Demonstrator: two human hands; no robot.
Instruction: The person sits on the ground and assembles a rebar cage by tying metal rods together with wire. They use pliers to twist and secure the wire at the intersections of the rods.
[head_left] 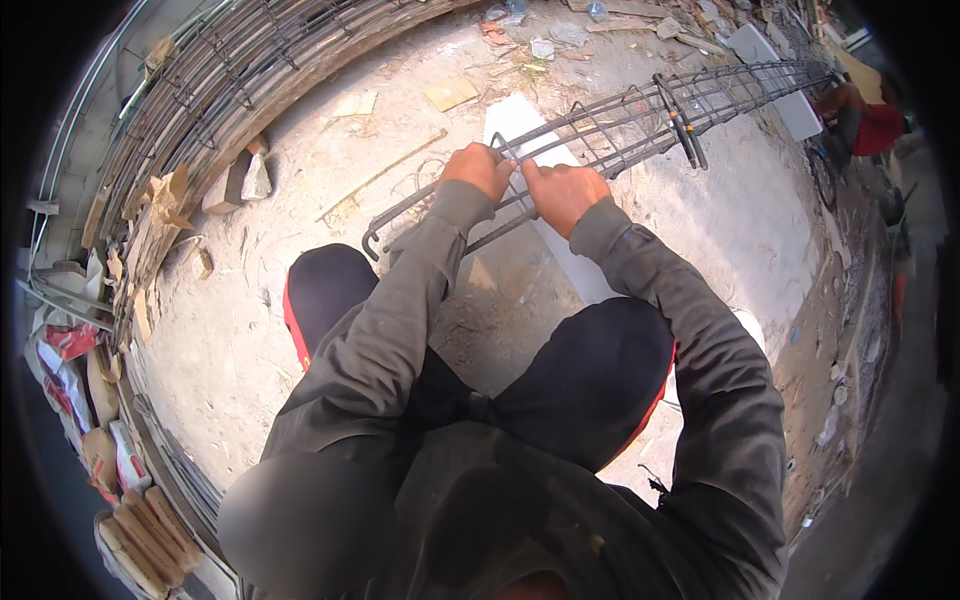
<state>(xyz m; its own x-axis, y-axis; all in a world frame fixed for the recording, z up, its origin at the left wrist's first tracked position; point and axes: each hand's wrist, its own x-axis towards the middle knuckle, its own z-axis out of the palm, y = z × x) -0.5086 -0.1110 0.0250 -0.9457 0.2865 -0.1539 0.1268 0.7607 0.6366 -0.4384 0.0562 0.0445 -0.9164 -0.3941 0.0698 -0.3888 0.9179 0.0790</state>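
Left hand: back uppermost, fingers curled, forearm angled rightward. Right hand: thumb extended, forearm angled leftward. Fingertips nearly meet at the rebar cage; firmness of grip cannot be determined. Cage runs beneath both toward upper right.

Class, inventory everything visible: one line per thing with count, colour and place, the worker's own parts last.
Rebar cage: 1, dark, hands to upper right
Pliers-like tool: 1, orange and black, on cage
Boards: 2, white, along cage
Stacked bars: many, dark, upper left
Block: 1, brownish-grey, left ground
Wooden stick: 1, tan, left of cage
Flat pieces: at least 2, tan, upper centre
Wrappings: several, white and red, left edge
Stacked pieces: several, tan, lower left
Other person: 1, red clothing, upper right
Left hand: 1, bare, at cage
Right hand: 1, bare, at cage
Sleeves: 2, grey, lower centre
Legs: 2, black, red-trimmed, below hands
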